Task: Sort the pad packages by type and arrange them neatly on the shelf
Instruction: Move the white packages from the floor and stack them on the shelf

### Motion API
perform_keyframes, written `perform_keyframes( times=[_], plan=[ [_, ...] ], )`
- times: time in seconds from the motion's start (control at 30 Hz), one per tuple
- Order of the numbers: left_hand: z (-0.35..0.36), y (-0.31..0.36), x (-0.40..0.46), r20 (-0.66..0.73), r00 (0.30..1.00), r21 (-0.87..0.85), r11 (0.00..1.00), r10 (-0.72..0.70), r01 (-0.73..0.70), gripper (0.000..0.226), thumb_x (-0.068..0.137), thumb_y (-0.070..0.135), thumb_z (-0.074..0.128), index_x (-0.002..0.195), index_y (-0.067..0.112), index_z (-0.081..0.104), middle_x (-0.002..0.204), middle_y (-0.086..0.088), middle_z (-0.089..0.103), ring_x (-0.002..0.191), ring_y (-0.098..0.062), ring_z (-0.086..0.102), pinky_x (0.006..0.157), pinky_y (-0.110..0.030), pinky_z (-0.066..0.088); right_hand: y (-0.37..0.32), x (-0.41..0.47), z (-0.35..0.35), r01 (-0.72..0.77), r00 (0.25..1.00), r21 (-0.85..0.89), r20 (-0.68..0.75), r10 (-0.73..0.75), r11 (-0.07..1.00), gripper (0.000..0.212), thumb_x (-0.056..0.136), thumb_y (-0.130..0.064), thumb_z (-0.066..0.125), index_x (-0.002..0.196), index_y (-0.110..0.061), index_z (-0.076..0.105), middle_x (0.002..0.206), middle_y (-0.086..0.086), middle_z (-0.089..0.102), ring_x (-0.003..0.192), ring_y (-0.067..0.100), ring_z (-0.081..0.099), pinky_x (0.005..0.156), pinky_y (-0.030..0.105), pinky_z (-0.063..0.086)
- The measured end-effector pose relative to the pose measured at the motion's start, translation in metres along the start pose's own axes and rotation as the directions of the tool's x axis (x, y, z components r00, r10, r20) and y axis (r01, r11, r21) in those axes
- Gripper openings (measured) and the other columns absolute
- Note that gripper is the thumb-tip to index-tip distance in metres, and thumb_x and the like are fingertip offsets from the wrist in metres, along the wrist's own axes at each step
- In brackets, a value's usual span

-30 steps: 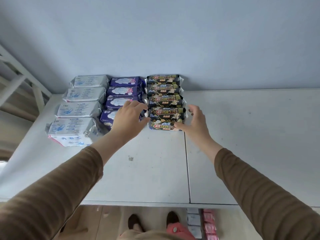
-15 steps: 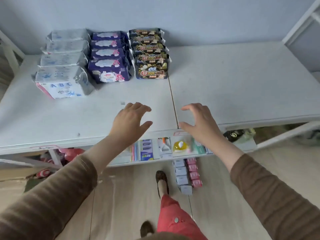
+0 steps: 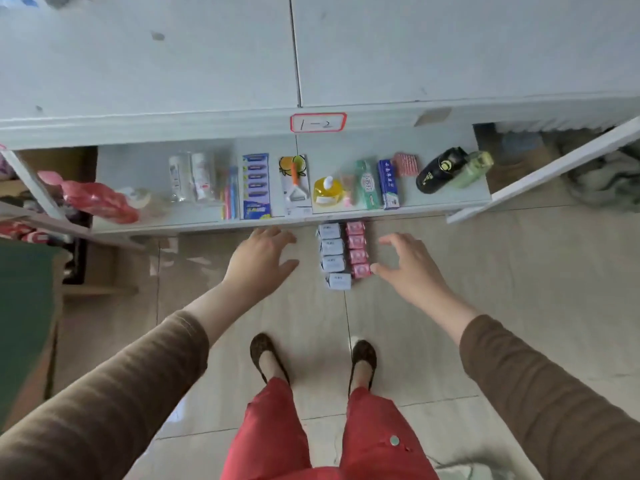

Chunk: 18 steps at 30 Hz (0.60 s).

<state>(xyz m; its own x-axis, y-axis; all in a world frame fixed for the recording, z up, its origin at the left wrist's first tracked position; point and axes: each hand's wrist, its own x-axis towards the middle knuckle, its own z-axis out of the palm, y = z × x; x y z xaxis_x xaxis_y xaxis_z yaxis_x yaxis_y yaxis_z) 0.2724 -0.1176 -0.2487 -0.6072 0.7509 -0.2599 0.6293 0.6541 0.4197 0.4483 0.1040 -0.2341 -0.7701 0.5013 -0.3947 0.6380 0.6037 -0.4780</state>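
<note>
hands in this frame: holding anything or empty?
Both empty. The left hand and right hand hover open, fingers spread, either side of the small packages lined up on the floor, touching none.

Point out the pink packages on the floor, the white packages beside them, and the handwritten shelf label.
pink packages (image 3: 357, 249): head view, middle of the pink column.
white packages (image 3: 332, 256): head view, middle of the white column.
shelf label (image 3: 318, 122): head view, centre of the red-bordered tag.

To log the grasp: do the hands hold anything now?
Nothing is held. The left hand and right hand hang open above the floor packages.
</note>
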Motion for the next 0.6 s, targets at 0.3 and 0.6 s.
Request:
perform_keyframes(
  times=[0.3,0.6],
  plan=[
    [0.212,0.002,0.029,0.232,0.957,-0.026,0.983,-0.173,0.183,0.057,0.089,0.037,0.064,0.141,0.026,0.044,0.134,0.005,0.049,0.123,-0.019,0.047,0.091,-0.039,0.049,0.161,0.037,0.132,-0.043,0.983,-0.001,0.180,0.043,0.999,0.057,0.089,-0.026,0.065,0.140,-0.022,0.041,0.137,0.003,0.047,0.125,0.023,0.048,0.091,0.033,0.043],
    [0.410,-0.071,0.112,0.234,0.926,-0.039,0.949,-0.296,0.314,0.064,0.088,0.028,0.068,0.144,0.019,0.040,0.139,-0.006,0.045,0.127,-0.029,0.045,0.103,-0.039,0.039,0.283,0.127,0.309,-0.042,0.969,0.012,0.242,0.038,0.999,0.081,0.082,-0.018,0.072,0.151,-0.017,0.029,0.143,0.009,0.037,0.120,0.030,0.053,0.089,0.034,0.046]
  ],
)
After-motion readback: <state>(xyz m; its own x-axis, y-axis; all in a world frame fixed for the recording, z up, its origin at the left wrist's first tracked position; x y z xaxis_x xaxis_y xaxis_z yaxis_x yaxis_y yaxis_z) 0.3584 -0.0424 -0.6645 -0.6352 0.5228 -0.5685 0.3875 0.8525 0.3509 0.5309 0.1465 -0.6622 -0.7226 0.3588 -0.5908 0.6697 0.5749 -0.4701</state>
